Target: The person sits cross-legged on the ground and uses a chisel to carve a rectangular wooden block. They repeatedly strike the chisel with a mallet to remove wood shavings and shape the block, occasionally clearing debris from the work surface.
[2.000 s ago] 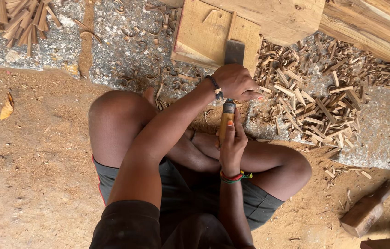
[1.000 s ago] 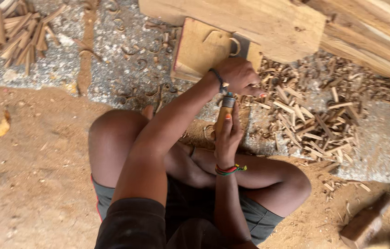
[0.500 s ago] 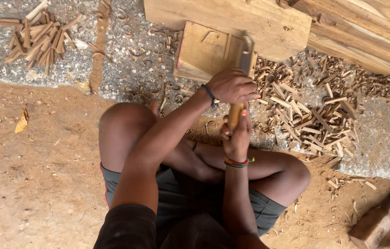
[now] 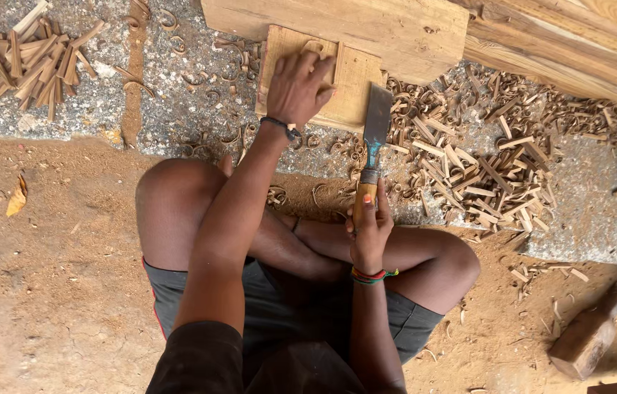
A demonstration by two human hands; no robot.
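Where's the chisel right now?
In the head view, the chisel is right of centre, gripped by the right hand, blade beside the small board's right edge.

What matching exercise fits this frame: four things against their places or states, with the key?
Things:
1. left hand
2. right hand
3. wide flat steel chisel with wooden handle
4. pile of curled wood shavings

Places or states:
A. gripping the handle
B. pressed flat on the small square wooden board
C. on the stone slab, right of the board
D. blade at the board's right edge

Pairs: 1-B, 2-A, 3-D, 4-C
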